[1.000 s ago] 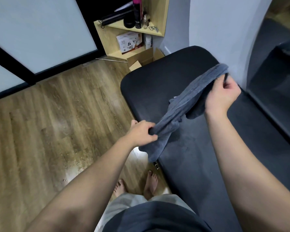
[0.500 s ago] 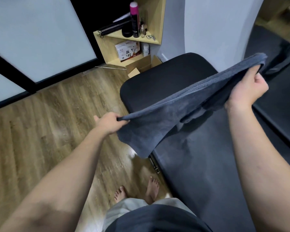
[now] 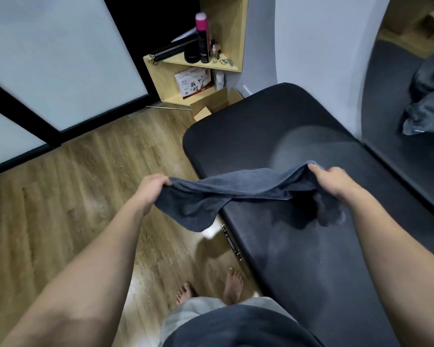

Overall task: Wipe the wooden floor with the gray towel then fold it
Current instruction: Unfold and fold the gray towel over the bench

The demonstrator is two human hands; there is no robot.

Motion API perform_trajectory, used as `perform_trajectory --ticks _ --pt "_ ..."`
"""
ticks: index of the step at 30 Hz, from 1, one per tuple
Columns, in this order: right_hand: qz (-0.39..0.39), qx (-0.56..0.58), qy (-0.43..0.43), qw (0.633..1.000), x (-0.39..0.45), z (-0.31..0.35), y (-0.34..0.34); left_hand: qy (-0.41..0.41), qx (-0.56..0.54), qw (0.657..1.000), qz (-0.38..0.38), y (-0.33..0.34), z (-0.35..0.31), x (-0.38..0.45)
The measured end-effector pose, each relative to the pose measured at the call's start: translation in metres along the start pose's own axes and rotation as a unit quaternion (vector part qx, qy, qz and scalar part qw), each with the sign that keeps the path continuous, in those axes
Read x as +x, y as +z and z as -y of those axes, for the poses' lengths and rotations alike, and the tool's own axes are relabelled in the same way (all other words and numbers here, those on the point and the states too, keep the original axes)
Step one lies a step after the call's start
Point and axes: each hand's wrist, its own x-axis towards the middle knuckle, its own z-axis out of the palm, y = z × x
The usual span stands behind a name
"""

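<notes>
A: The left hand (image 3: 150, 187) and the right hand (image 3: 332, 180) each pinch an end of the gray towel (image 3: 226, 194), which sags between them above the edge of the black bench (image 3: 298, 136) and the wooden floor (image 3: 73, 196).

B: It looks soft, limp and light. I'd grip its corners, since mid-edge holds let it bunch.

Wooden floor (image 3: 68, 201) carries a black padded bench (image 3: 298, 241), a corner shelf unit (image 3: 161, 78) with an open cardboard box (image 3: 211, 106) just beside it, a thin metal rod (image 3: 168, 108), and bare feet (image 3: 211, 288).
</notes>
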Motion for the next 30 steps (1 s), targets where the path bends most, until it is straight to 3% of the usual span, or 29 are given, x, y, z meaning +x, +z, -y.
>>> perform_trajectory --ticks 3,6,9,14,20,22,24,28,30 --pt "0.164 0.223 0.056 0.959 -0.009 0.016 0.005 0.062 0.025 0.997 0.026 0.017 -0.029 -0.006" --pt "0.322 0.384 0.039 0.865 -0.021 0.038 0.0 0.134 0.02 0.989 0.062 0.042 -0.066 -0.017" --pt "0.386 0.485 -0.018 0.785 -0.035 0.066 -0.007 0.207 0.002 0.973 0.105 0.069 -0.1 -0.035" --pt "0.372 0.617 -0.057 0.691 -0.053 0.102 -0.005 0.284 -0.06 0.943 0.166 0.102 -0.126 -0.069" --pt "0.289 0.761 -0.036 0.579 -0.078 0.123 0.005 0.266 -0.168 0.938 0.144 0.116 -0.121 -0.085" --pt "0.28 0.763 -0.053 0.58 -0.085 0.129 0.011 0.255 -0.17 0.942 0.136 0.117 -0.118 -0.088" --pt "0.266 0.749 -0.072 0.603 -0.09 0.133 0.018 0.256 -0.156 0.948 0.107 0.12 -0.115 -0.087" --pt "0.221 0.653 -0.173 0.703 -0.092 0.131 0.025 0.237 -0.184 0.953 0.044 0.117 -0.118 -0.078" --pt "0.175 0.54 -0.272 0.777 -0.091 0.127 0.027 0.197 -0.237 0.95 0.053 0.111 -0.12 -0.075"
